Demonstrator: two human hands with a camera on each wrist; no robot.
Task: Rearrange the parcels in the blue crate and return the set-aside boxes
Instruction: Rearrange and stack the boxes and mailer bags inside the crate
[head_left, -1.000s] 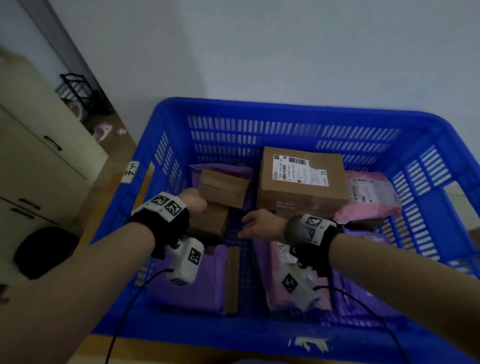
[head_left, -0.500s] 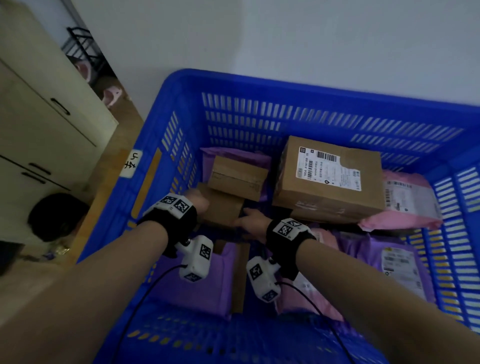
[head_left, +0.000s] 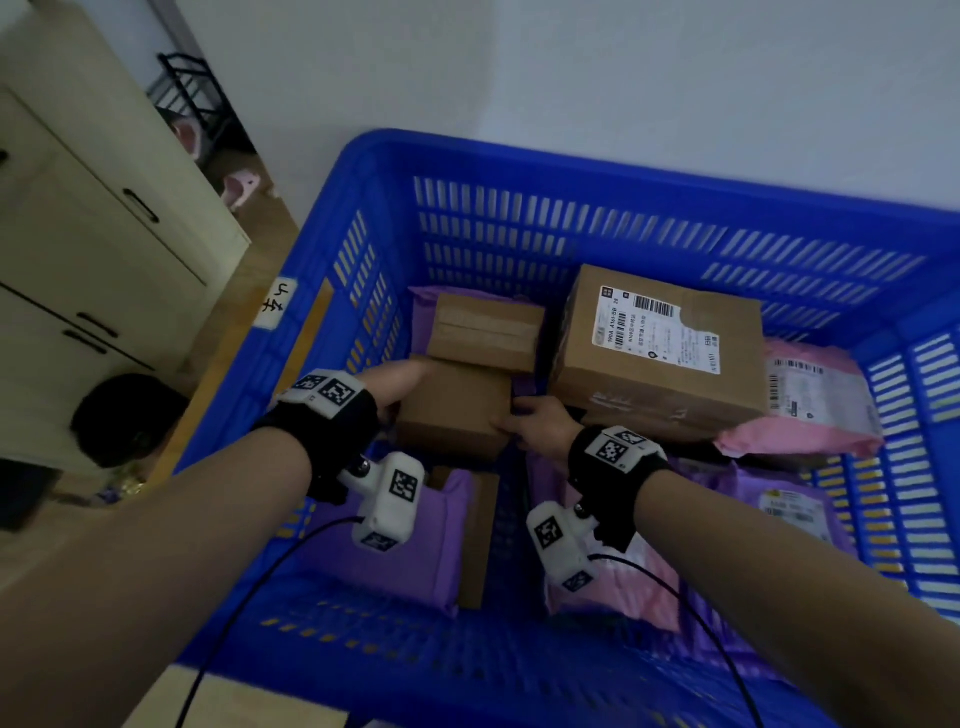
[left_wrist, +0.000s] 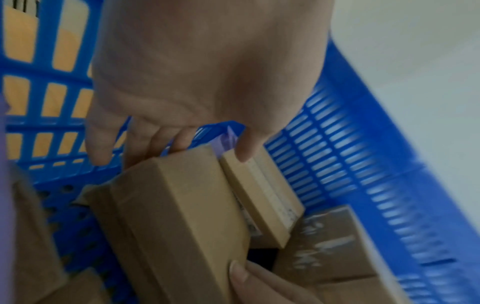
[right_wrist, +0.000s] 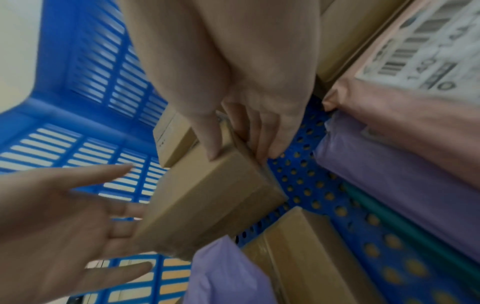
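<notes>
Two hands on one small box (head_left: 454, 410) at frame centre, inside the blue crate (head_left: 519, 171): left hand (head_left: 400, 384) flat against its left side, fingers straight; right hand (head_left: 540, 423) grasping its right edge. Second small box (head_left: 488, 332) just behind; labelled box (head_left: 660, 353) to the right

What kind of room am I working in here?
Probably a home or small office used for parcel sorting, not a warehouse: a blue crate of labelled parcels stands by a plain wall, with a cream cabinet beside it.
</notes>
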